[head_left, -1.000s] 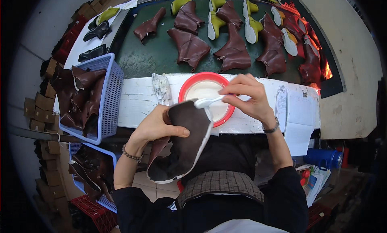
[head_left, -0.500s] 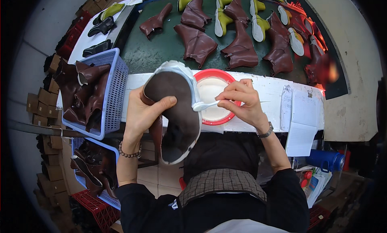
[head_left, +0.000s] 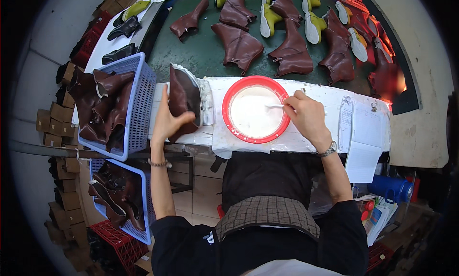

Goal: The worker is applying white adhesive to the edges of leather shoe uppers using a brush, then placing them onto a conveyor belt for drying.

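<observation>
A brown leather boot upper (head_left: 185, 97) stands on the white bench at the left, its far edge coated whitish. My left hand (head_left: 168, 120) is closed around its near left side, thumb across the leather and fingers along the outer side. To the right sits a red-rimmed bowl (head_left: 230, 125) of white paste-like liquid. Between the fingertips of my right hand (head_left: 308, 116) is the handle of a small white brush (head_left: 276, 106); its head is over or in the liquid, and I cannot tell how deep.
Brown boots (head_left: 291, 51) and yellow-green ones lie on the green table (head_left: 191, 58) beyond. A blue basket (head_left: 138, 104) of boot uppers stands left, another basket (head_left: 148, 209) below it. Papers (head_left: 366, 128) lie right, above a blue bottle (head_left: 389, 189). A red-orange glow (head_left: 380, 42) shows far right.
My left hand has moved the boot upper forward and left, down onto the bench, beside the bowl. My right hand has carried the brush from the upper's edge back over the bowl.
</observation>
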`<state>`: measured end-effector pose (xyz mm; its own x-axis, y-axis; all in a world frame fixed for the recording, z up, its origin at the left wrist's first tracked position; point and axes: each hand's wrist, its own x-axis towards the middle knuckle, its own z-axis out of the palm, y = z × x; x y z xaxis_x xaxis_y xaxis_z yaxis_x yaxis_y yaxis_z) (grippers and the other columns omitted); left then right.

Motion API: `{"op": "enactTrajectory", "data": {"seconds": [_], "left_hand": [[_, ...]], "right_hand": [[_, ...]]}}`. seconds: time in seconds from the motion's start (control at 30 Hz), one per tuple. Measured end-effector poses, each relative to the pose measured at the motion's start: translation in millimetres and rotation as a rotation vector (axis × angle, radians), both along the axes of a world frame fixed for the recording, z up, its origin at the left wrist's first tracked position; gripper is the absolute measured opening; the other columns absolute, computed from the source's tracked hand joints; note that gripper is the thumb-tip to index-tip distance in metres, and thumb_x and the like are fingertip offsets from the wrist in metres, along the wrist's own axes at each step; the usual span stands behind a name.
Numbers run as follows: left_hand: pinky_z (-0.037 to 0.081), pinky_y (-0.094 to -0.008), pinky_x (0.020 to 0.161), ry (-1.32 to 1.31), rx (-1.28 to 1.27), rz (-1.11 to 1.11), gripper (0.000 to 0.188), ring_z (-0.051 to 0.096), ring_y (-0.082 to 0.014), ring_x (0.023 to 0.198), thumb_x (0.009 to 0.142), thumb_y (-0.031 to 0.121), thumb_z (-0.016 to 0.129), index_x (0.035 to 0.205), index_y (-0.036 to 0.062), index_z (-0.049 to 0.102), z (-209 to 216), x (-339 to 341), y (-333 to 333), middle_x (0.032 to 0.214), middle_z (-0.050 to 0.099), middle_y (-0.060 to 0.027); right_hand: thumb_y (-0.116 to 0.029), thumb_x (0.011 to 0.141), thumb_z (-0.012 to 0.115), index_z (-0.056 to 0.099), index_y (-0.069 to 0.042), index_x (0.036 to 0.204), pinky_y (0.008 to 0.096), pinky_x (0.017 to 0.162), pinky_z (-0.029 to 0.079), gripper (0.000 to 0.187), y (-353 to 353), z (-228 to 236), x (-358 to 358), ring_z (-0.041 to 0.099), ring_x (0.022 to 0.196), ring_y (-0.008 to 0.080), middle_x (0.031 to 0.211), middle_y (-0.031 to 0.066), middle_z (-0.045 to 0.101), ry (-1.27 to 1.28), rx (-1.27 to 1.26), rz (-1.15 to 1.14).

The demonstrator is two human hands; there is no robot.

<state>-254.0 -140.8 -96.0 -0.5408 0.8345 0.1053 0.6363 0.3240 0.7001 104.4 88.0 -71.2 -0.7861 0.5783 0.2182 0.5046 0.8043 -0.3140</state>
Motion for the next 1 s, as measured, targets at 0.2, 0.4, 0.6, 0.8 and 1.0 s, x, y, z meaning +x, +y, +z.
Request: {"op": "enactTrajectory", "data": {"seconds": [0.2, 0.4, 0.6, 0.8, 1.0], "left_hand": [[0.032, -0.0492, 0.119, 0.293, -0.220, -0.038, 0.136, 0.039, -0.0422, 0.144, 0.060, 0.024, 0.096, 0.166, 0.0085, 0.012, -9.9, 23.8, -37.6, 0.153, 0.042, -0.0221], [0.045, -0.0440, 0.109, 0.163, 0.143, 0.043, 0.089, 0.055, -0.0409, 0.130, 0.076, -0.006, 0.072, 0.157, 0.0040, 0.037, -27.5, 10.6, -44.0, 0.143, 0.056, -0.0199], [0.042, -0.0461, 0.113, 0.390, 0.335, 0.107, 0.084, 0.053, -0.0432, 0.134, 0.072, -0.018, 0.060, 0.152, -0.0006, 0.042, 1.1, 54.9, -35.7, 0.148, 0.053, -0.0243], [0.034, -0.0539, 0.119, 0.505, 0.439, -0.020, 0.086, 0.039, -0.0502, 0.146, 0.076, -0.008, 0.077, 0.154, -0.0004, 0.039, 29.9, 106.2, -13.4, 0.156, 0.044, -0.0278], [0.032, -0.0513, 0.123, 0.266, 0.573, -0.146, 0.093, 0.038, -0.0428, 0.150, 0.083, 0.001, 0.082, 0.159, -0.0009, 0.027, 21.4, 124.1, -16.6, 0.160, 0.037, -0.0296]], "right_hand": [[-0.018, 0.090, 0.074, 0.075, -0.005, 0.097, 0.0403, 0.067, 0.055, 0.015, 3.5, 5.8, 8.2, 0.070, 0.074, 0.0285, 0.089, 0.0105, 0.068, 0.183, -0.181, -0.065], [-0.016, 0.092, 0.075, 0.073, -0.002, 0.102, 0.0376, 0.064, 0.053, 0.017, 11.2, -15.1, 23.3, 0.068, 0.072, 0.0272, 0.092, 0.0133, 0.070, 0.197, -0.287, -0.088], [-0.007, 0.093, 0.074, 0.073, 0.001, 0.102, 0.0300, 0.061, 0.050, 0.011, -11.6, 7.9, 2.5, 0.063, 0.072, 0.0187, 0.089, 0.0116, 0.067, 0.531, -0.340, -0.096], [-0.008, 0.090, 0.079, 0.074, -0.002, 0.100, 0.0264, 0.061, 0.050, 0.013, -49.9, 22.5, -29.4, 0.064, 0.072, 0.0143, 0.087, 0.0064, 0.068, 0.612, -0.514, 0.171], [-0.006, 0.088, 0.079, 0.076, -0.002, 0.094, 0.0247, 0.056, 0.048, 0.008, -30.3, 8.0, -21.1, 0.062, 0.066, 0.0111, 0.087, 0.0050, 0.070, 0.721, -0.383, 0.110]]}}
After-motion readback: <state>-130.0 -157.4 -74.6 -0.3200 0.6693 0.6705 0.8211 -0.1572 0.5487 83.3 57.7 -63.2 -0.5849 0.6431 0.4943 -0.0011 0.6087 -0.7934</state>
